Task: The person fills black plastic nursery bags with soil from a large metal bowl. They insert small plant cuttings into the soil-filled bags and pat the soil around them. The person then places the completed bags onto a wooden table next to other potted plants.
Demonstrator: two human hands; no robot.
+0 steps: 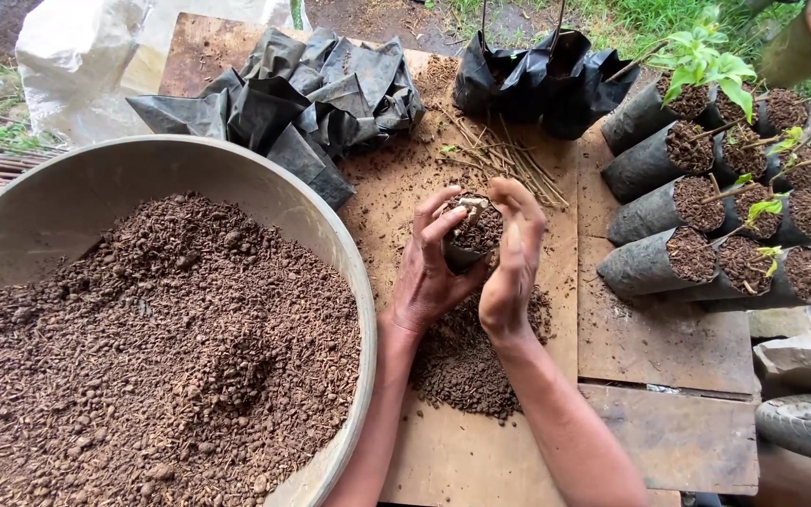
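A small black plastic grow bag packed with brown soil (474, 230) sat upright between both hands, held above the wooden board (443, 451). The left hand (429, 268) wrapped its fingers around the bag's near side; the right hand (511, 268) curled against the opposite side, thumb over the rim. Spilled soil (466, 361) lay just beneath, beside the wide grey basin of loose brown soil (157, 347).

small bag (462, 252) mostly hidden by hands, basin (11, 216) cut off left
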